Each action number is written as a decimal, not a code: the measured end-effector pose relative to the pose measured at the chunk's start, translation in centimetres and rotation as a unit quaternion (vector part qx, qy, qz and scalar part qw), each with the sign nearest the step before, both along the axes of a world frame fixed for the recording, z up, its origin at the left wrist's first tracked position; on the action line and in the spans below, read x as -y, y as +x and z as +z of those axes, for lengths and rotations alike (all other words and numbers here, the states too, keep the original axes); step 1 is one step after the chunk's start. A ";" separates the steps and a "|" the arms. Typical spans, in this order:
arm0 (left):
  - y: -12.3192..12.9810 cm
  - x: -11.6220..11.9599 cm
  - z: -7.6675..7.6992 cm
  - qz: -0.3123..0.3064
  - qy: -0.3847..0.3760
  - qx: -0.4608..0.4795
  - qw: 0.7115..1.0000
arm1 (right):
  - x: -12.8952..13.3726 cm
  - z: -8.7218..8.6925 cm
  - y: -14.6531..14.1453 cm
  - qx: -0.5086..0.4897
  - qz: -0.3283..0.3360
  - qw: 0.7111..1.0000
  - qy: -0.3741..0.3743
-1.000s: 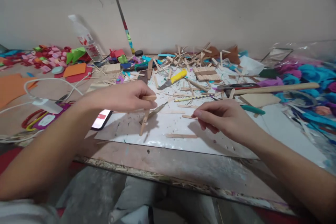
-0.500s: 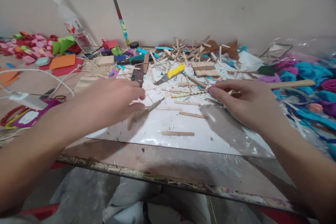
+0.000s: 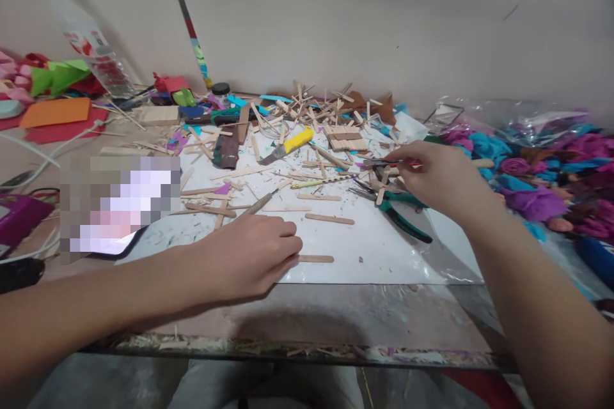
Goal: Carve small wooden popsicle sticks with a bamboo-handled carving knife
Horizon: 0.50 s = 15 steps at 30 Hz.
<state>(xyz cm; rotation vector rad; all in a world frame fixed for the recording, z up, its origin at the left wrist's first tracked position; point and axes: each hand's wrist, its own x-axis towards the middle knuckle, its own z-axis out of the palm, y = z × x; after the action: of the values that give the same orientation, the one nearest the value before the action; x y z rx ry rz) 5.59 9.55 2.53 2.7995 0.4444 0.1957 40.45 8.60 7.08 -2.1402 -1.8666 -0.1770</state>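
Observation:
My left hand [image 3: 254,252] rests low over the white sheet [image 3: 364,268], fingers bent together at the end of a wooden craft stick [image 3: 317,259]. The stick's left end is hidden under the fingertips. A thin carving tool [image 3: 259,204] lies just beyond the knuckles. My right hand [image 3: 439,176] is closed around a slim red and grey tool [image 3: 384,162], whose exact kind I cannot make out. Below that hand lie pliers with green handles [image 3: 405,223]. A second craft stick [image 3: 329,218] and a yellow patterned pencil-like rod [image 3: 321,181] lie between the hands.
A yellow utility knife [image 3: 297,140], a stick bundle [image 3: 344,137] and a heap of sticks [image 3: 330,102] lie toward the wall. At left are a lit phone [image 3: 129,204] and a plastic bottle [image 3: 96,51]. Coloured crepe paper [image 3: 537,172] piles up at right.
My left hand has come down and rightward onto the craft stick. The right hand has shifted off the pliers and now shows the red and grey tool. The view has turned, showing the phone.

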 end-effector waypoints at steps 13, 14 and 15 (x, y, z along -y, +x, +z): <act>-0.5 -0.1 -1.0 -0.004 0.044 0.013 0.999 | -1.2 -2.4 -1.7 0.020 0.124 0.991 0.037; -0.6 0.0 -1.1 -0.005 0.052 0.009 0.999 | -1.3 -3.1 -2.3 0.020 0.147 0.988 0.050; -0.6 0.0 -1.1 -0.007 0.061 0.005 0.998 | -1.4 -3.6 -2.9 0.023 0.170 0.983 0.059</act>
<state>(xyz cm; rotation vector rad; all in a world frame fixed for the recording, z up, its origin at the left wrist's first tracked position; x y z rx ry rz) 5.00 9.57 1.45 2.9192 0.4238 0.2418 37.59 10.00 3.45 -1.7232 -2.1532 -0.2559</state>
